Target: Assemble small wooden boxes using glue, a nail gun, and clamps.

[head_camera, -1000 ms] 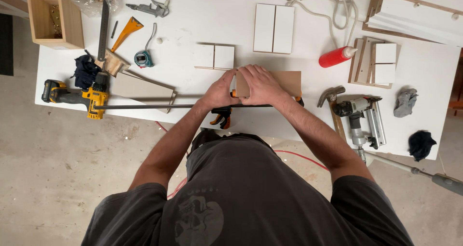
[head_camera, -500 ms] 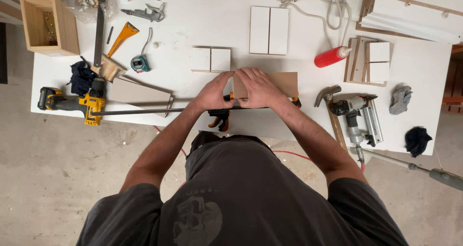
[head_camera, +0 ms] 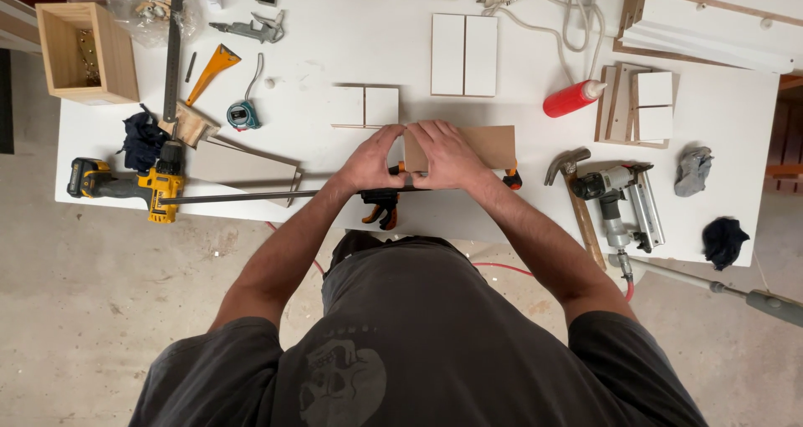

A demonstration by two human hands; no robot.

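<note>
both hands were down on the brown board [head_camera: 489, 145] near the front edge of the white table [head_camera: 736, 117]. the left hand [head_camera: 374, 158] curled around the board's left end, fingers bent over it; the right hand [head_camera: 443, 153] lay flatter on top, gripping that same end. the bar clamp [head_camera: 381, 198] sat just below them, the yellow drill [head_camera: 155, 184] well off left.

Dark grey short-sleeved T-shirt, faded skull print on front; forearms bare.
</note>
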